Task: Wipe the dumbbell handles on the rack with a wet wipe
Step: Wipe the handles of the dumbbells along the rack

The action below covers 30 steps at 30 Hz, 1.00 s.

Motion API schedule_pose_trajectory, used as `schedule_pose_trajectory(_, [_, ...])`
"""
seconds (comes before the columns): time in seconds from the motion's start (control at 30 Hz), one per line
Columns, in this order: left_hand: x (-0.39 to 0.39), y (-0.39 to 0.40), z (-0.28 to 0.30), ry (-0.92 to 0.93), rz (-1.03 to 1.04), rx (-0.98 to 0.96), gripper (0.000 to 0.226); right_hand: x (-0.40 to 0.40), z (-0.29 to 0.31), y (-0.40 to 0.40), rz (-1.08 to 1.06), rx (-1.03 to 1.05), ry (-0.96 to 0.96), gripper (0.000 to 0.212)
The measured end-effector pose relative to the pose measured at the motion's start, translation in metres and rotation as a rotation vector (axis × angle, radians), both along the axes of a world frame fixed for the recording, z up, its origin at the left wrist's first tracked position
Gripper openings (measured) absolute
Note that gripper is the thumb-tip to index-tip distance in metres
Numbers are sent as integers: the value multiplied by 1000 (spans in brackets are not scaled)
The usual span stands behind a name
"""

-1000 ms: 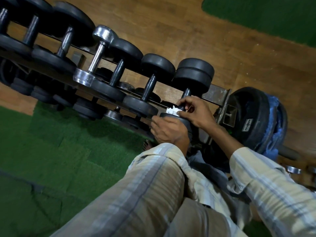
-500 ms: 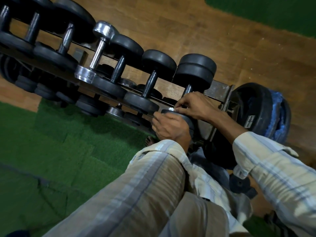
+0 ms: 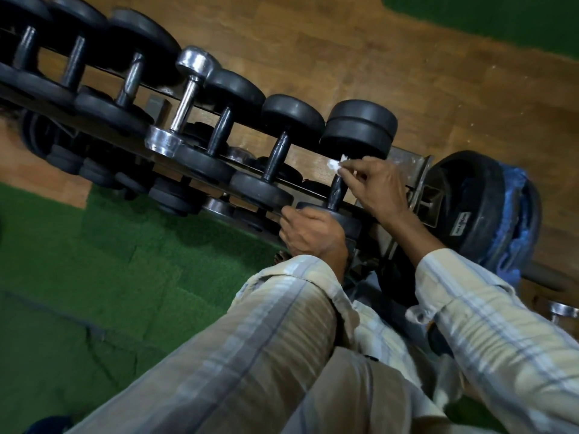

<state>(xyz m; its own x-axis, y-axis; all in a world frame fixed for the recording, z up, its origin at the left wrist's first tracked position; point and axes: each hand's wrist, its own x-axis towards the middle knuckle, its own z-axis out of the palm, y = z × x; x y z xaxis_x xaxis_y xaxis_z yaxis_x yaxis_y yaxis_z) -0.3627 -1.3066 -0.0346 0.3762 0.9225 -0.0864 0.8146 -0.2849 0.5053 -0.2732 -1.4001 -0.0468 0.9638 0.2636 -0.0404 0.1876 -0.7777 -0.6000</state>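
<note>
I see my right hand point(image 3: 372, 186) pinching the white crumpled wet wipe point(image 3: 336, 163) against the top of the last dumbbell's black handle point(image 3: 336, 192), just under its doubled rubber head. My left hand point(image 3: 313, 233) curls over that dumbbell's near head at the rack point(image 3: 407, 164) edge. The neighbouring dumbbell point(image 3: 275, 158) sits close on the left, leaving a narrow gap; the steel end frame is tight on the right. A chrome dumbbell point(image 3: 185, 101) gleams smooth among matte round rubber ones. Wooden floor point(image 3: 376, 57) lies beyond.
</note>
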Motion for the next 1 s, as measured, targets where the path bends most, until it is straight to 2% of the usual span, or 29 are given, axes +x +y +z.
schedule_pose_trajectory(0.13, [-2, -1, -2, -10, -8, 6, 31, -23, -2, -21, 192, 195, 224, 17])
schedule_pose_trajectory(0.23, [1, -1, -2, -12, -4, 4, 33, -29, -12, -31, 142, 293, 287, 14])
schedule_pose_trajectory(0.37, [-2, 1, -5, -16, -1, 25, 32, -29, -25, -29, -122, 366, 228, 9])
schedule_pose_trajectory(0.63, [-2, -1, -7, -11, -2, 49, 25, -10, -36, 7, -651, 554, 178, 14])
schedule_pose_trajectory(0.77, [-1, -1, -9, -21, -8, 73, 27, -7, -54, 29, -969, 762, 343, 10])
schedule_pose_trajectory(0.83, [-1, -2, -8, -22, -8, 73, 28, -6, -57, 31, -1057, 839, 476, 16])
schedule_pose_trajectory(1.0, [-2, -1, -10, -25, -7, 77, 23, 3, -55, 28, -972, 1039, 829, 24])
